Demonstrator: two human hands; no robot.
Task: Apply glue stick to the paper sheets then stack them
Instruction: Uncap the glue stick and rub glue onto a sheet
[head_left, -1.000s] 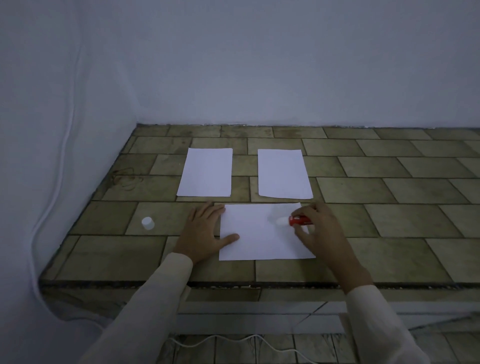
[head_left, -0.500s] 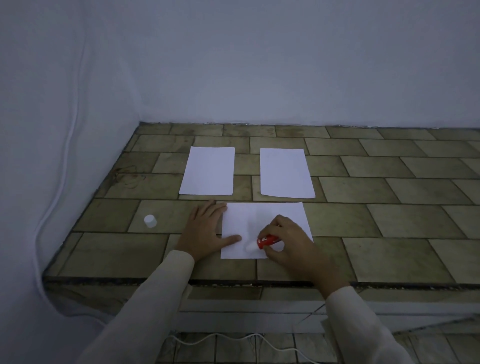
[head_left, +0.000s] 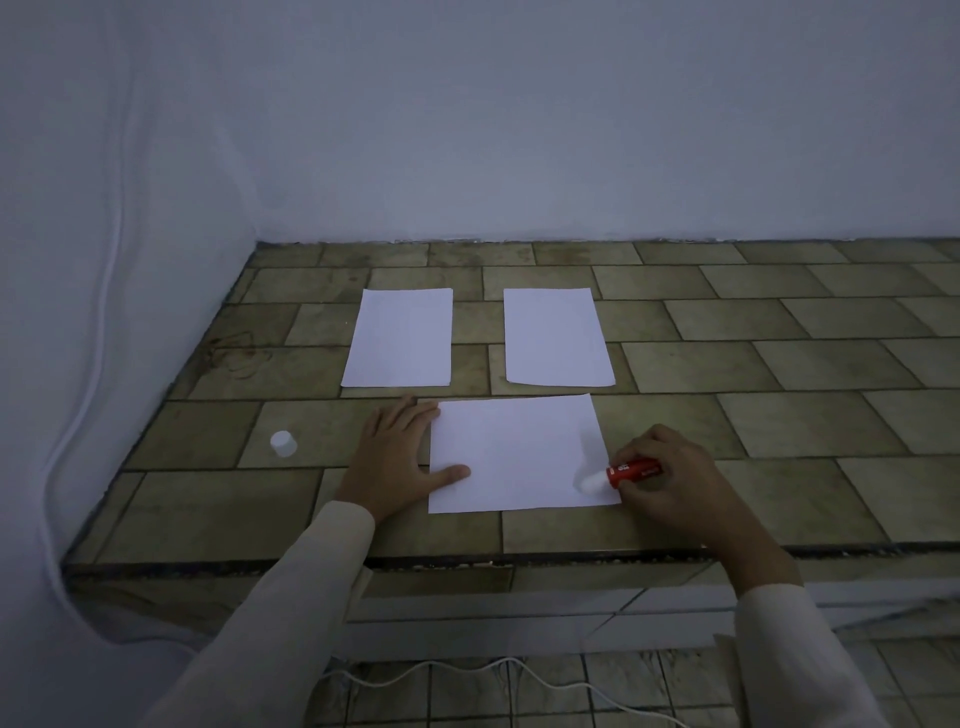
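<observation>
Three white paper sheets lie on a tiled ledge. The nearest sheet (head_left: 514, 452) lies crosswise in front of me. My left hand (head_left: 397, 457) rests flat at its left edge, thumb on the paper. My right hand (head_left: 670, 480) grips a red glue stick (head_left: 626, 472), whose white tip touches the sheet's near right corner. Two more sheets lie farther back, one on the left (head_left: 399, 338) and one on the right (head_left: 556, 338), side by side and apart.
The glue stick's white cap (head_left: 283, 443) stands on the tiles left of my left hand. The ledge's front edge (head_left: 467, 564) runs just below the near sheet. White walls close the back and left. A white cable (head_left: 467, 670) lies on the floor below.
My right hand has swept the glue stick from the sheet's upper right to its lower middle and now to the lower right corner. My left hand has stayed in place.
</observation>
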